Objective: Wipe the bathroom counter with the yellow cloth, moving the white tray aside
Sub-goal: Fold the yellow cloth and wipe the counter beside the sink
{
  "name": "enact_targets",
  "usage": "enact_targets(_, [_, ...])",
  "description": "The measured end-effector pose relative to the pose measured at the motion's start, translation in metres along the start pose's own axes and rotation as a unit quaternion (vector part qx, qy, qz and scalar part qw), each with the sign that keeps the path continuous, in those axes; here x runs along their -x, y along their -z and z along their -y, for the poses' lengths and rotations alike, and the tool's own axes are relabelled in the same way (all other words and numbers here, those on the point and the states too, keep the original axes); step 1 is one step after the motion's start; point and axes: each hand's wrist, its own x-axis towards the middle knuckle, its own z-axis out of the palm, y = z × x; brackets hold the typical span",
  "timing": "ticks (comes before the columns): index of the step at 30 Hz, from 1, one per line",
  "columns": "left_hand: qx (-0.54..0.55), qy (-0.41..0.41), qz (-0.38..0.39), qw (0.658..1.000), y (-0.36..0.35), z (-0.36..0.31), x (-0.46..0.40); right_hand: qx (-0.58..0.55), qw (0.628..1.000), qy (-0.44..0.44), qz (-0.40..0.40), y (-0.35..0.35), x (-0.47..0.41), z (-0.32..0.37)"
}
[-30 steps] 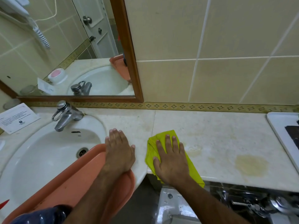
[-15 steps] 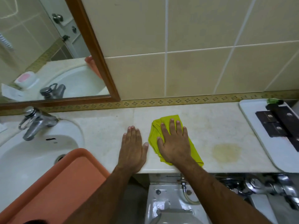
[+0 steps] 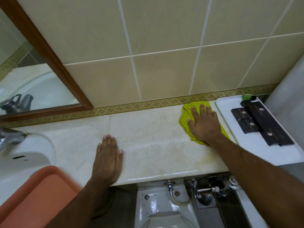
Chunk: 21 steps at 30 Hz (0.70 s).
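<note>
My right hand (image 3: 204, 124) lies flat on the crumpled yellow cloth (image 3: 185, 119), pressing it on the pale marble counter (image 3: 148, 142) near the back wall, just left of the white tray (image 3: 256, 145). The tray sits at the counter's right end and carries several black boxes (image 3: 261, 124). My left hand (image 3: 107, 155) rests flat and empty on the counter near its front edge, fingers together.
A white sink (image 3: 24, 160) with a chrome tap (image 3: 9, 137) is at the left, with an orange basin (image 3: 37, 198) over its front. A mirror (image 3: 24, 76) hangs above. Below the counter are a toilet (image 3: 161, 211) and chrome pipe fittings (image 3: 210, 188).
My right hand has slid the yellow cloth to the right and toward the back wall, up beside the white tray. My left hand stays flat on the counter. The view has shifted right.
</note>
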Motion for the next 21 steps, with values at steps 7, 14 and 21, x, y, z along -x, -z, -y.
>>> enact_targets(7, [-0.006,-0.003,0.002,1.0,-0.002,0.002,-0.001,-0.01,1.0,0.015,0.007,0.009,0.03,-0.033])
enact_targets(14, [-0.018,0.002,-0.006,1.0,0.003,-0.002,0.0,-0.007,1.0,0.02,0.011,0.007,0.09,-0.042])
enact_targets(21, [-0.02,0.012,-0.013,1.0,0.01,-0.007,0.003,-0.009,0.998,-0.062,-0.014,-0.003,0.122,-0.006])
